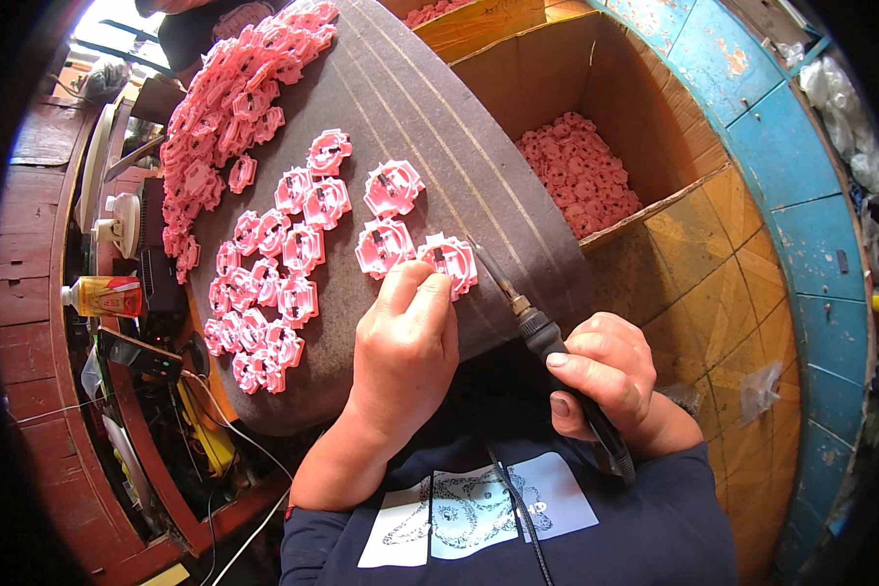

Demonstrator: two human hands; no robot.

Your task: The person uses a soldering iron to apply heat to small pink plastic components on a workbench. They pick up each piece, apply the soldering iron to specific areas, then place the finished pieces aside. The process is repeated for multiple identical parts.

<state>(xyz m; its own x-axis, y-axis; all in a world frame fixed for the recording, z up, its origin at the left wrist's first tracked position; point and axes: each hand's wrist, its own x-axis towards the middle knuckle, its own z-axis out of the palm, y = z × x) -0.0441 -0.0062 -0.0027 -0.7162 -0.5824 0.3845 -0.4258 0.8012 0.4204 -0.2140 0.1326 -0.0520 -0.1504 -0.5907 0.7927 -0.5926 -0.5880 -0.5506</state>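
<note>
My right hand is wrapped around the black handle of a soldering iron, whose metal tip points up and left. The tip is close to the right edge of a pink plastic part on the grey striped board. With fingers pinched together, my left hand is at the lower left edge of that same part; its fingertips are partly hidden. Two similar parts, an upper pink part and a lower pink part, lie beside it. Further left, several more pink parts sit in rows.
A large heap of pink parts covers the board's far left side. Right of the board, a cardboard box holds many pink pieces. A bottle and cables are at left; a blue wall stands at right.
</note>
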